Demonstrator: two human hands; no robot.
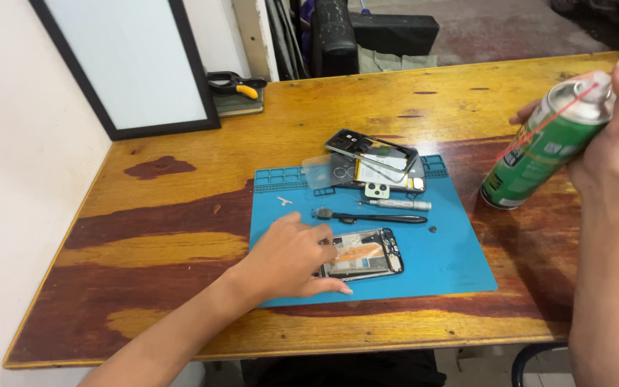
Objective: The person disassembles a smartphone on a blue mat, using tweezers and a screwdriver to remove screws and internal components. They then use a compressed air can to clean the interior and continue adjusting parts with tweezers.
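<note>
Green-labelled spray can (pixel 547 147), right, above table (pixel 180 215).

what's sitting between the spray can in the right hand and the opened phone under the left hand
Nothing blocks it. The right hand holds the green spray can above the table, off the blue mat. Only bare mat and a small dark bit lie before the opened phone under the left hand.

Left hand (pixel 291 259) presses an opened phone (pixel 367 254) on the blue mat (pixel 453 265); right hand (pixel 610 143) holds a green spray can (pixel 546 147) tilted above the tabletop (pixel 166 215).
</note>
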